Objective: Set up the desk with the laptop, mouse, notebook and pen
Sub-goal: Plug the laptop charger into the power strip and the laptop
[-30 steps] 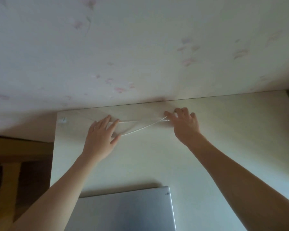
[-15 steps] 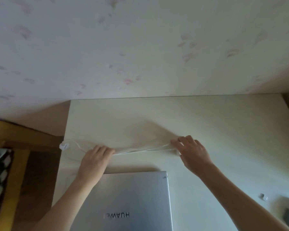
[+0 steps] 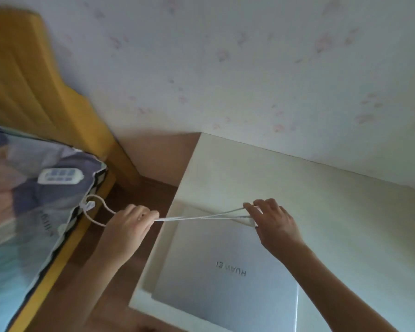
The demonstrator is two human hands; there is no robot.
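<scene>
A closed silver laptop lies near the left edge of the pale desk, its logo facing away from me. A white cable runs taut in two strands between my hands, above the laptop's far edge. My left hand is closed on the cable past the desk's left edge, and a loop of it with a small white plug hangs beyond. My right hand pinches the cable's other end over the laptop's far right corner. Mouse, notebook and pen are out of sight.
To the left stands a bed with a yellow wooden frame and a patterned quilt; a white power strip lies on the quilt. Wooden floor shows between bed and desk. A floral-papered wall backs the desk.
My view has swung left, bringing the bed into sight. My left hand has drawn the cable leftward off the desk edge, and my right hand has come back over the laptop's far corner.
</scene>
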